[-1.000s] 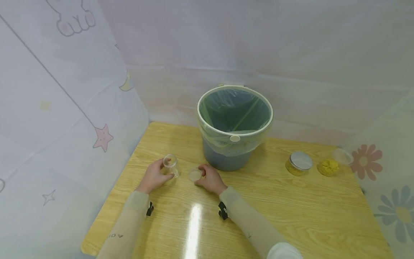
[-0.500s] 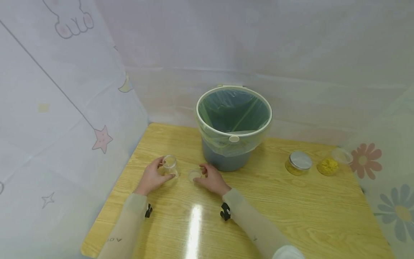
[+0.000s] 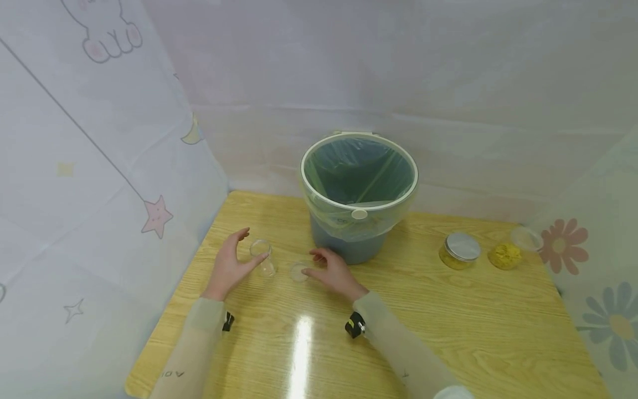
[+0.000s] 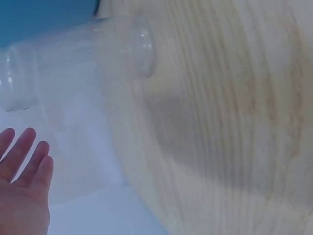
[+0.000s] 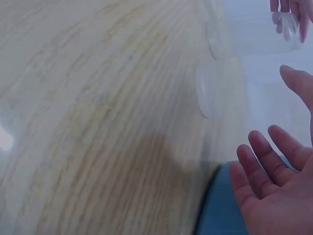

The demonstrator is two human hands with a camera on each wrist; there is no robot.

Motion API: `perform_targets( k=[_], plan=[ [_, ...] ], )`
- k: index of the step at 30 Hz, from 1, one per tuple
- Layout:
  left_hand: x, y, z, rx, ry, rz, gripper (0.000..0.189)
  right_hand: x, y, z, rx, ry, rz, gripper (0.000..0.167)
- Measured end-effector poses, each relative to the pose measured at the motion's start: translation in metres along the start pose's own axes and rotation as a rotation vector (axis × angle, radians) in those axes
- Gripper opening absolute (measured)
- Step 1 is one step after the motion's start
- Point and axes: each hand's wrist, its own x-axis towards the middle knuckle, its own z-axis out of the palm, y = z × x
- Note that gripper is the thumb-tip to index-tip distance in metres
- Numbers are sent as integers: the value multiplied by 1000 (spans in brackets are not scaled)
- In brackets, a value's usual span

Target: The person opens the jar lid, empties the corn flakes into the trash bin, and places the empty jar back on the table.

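A clear, empty-looking jar (image 3: pixel 267 268) stands upright and uncovered on the left part of the wooden table. My left hand (image 3: pixel 228 270) is beside it with spread fingers, and in the left wrist view those fingers (image 4: pixel 32 164) are apart from the jar's glassy wall. To the jar's right, a round clear lid (image 3: pixel 299 272) lies flat on the table. Close to the lid is my right hand (image 3: pixel 340 275), its fingers loosely extended and holding nothing. The right wrist view has a gap between this hand (image 5: pixel 279 191) and the lid (image 5: pixel 208 90).
Behind my right hand stands a grey bin (image 3: pixel 344 244) lined with a translucent bag. At the right are a silver-lidded jar (image 3: pixel 461 250) with yellow contents and an uncovered jar of yellow stuff (image 3: pixel 505 256). A clear lid (image 3: pixel 526 239) leans behind it. Patterned cloth hangs around the table (image 3: pixel 448 332).
My left hand has let go of the jar and drawn away to the left. My right hand has released the clear lid and moved slightly right. Jar and lid have stayed in place.
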Motion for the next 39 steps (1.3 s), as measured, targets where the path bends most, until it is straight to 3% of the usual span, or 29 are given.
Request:
perform_targets(
  k=[8, 16, 29, 39],
  plan=[
    [7, 12, -3, 27, 68, 144, 78, -10, -10, -22, 48, -16, -34, 47],
    [12, 38, -5, 31, 89, 271, 72, -23, -22, -46, 61, -15, -45, 38],
    [13, 80, 2, -21, 86, 471, 66, -47, -40, -89, 54, 32, -121, 40],
    [12, 105, 8, -53, 73, 582, 65, -67, -53, -121, 62, 80, -147, 36]
  ],
)
